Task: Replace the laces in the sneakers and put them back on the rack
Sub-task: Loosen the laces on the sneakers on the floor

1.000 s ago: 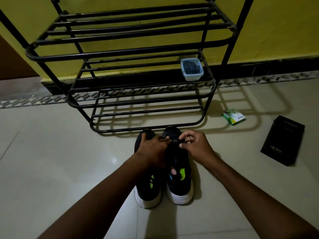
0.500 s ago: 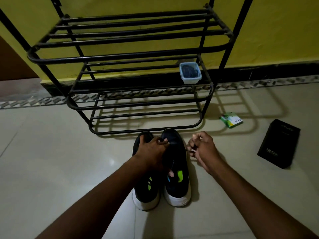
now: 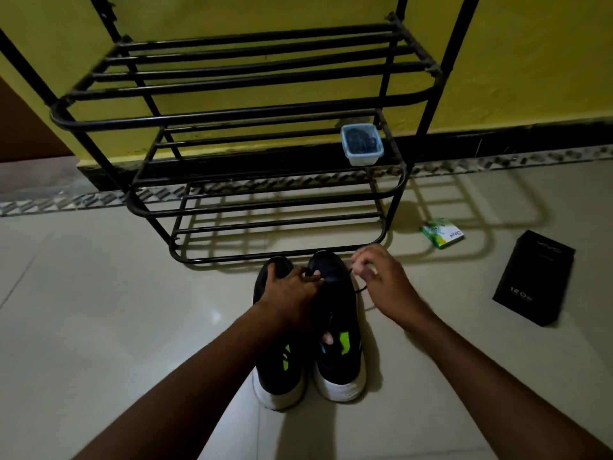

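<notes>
The black metal rack (image 3: 232, 117) stands at the far side against the yellow wall, and of the task's things none is on it yet, so putting the shoes back is wholly left to do. Both sneakers sit on the tiled floor (image 3: 99, 310) just near of the bottom shelf, side by side and touching, toes pointing at it: the left sneaker (image 3: 278, 370) and the right sneaker (image 3: 338, 327). We judge the lacing step to be in hand on the right one only; the left one looks untouched, though our own arm hides most of its top. Whether this lace is an old one coming out or a new one going in, we cannot tell. A black box (image 3: 534, 277) lies well apart on the right. Our hands are apart: the left hand (image 3: 292, 290) lies across both shoes and grips the right sneaker, thumb tucked between the pair and fingertips bent at its lacing. The right hand (image 3: 381, 280), just right of that toe and blurred, pinches the lace. A small clear container (image 3: 362, 144) on the middle shelf holds something dark, perhaps laces. A green packet (image 3: 442, 233) lies beside the rack's right foot. The lace (image 3: 361, 288) shows as a thin dark loop below the right hand.
</notes>
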`<state>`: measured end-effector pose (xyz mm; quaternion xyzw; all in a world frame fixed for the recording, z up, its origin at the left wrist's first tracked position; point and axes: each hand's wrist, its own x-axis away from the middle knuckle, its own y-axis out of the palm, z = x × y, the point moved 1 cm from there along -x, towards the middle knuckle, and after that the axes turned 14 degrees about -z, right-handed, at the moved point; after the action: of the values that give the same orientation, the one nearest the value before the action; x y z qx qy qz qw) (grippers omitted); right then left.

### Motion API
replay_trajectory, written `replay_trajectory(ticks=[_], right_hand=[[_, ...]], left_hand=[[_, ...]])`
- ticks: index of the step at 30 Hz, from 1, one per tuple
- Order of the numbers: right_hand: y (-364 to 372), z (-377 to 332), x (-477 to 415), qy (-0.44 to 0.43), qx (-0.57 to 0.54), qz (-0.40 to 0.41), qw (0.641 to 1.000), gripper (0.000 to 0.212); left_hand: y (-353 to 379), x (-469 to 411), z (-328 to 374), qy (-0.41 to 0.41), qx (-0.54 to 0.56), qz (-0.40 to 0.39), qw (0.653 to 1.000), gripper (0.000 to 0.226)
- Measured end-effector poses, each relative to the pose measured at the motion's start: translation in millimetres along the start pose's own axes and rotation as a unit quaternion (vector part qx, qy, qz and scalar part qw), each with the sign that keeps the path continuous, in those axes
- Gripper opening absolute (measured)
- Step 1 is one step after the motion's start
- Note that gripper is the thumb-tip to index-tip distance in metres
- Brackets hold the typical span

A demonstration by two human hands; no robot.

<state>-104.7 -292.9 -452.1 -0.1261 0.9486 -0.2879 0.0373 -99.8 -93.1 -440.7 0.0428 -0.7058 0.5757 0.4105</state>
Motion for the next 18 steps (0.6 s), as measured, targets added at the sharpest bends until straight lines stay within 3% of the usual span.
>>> replay_trajectory(ticks=[2, 4, 6, 8, 11, 18], right_hand=[[3, -2, 0, 0.073, -0.207, 0.035, 0.975, 0.025], [6, 4, 2, 0.092, -0.252, 0.029, 0.963, 0.027], [2, 9, 6, 0.049, -0.093, -0.028, 0.994, 0.018], [3, 10, 9, 0.016, 0.091, -0.119, 0.989, 0.007], [5, 6, 8, 0.008, 0.168, -0.167, 0.971, 0.021], [-4, 3, 10, 0.047, 0.041, 0.046, 0.997, 0.053]], left_hand=[[1, -2, -2, -0.002, -0.002, -0.001, 1.000, 0.104], [1, -3, -2, -0.005, -0.005, -0.007, 1.000, 0.107], [1, -3, -2, -0.006, -0.005, -0.009, 1.000, 0.112], [2, -3, -2, -0.008, -0.008, -0.003, 1.000, 0.108], [5, -4, -2, -0.009, -0.009, 0.004, 1.000, 0.107], [-1, 3, 0, -0.004, 0.008, -0.017, 1.000, 0.111]])
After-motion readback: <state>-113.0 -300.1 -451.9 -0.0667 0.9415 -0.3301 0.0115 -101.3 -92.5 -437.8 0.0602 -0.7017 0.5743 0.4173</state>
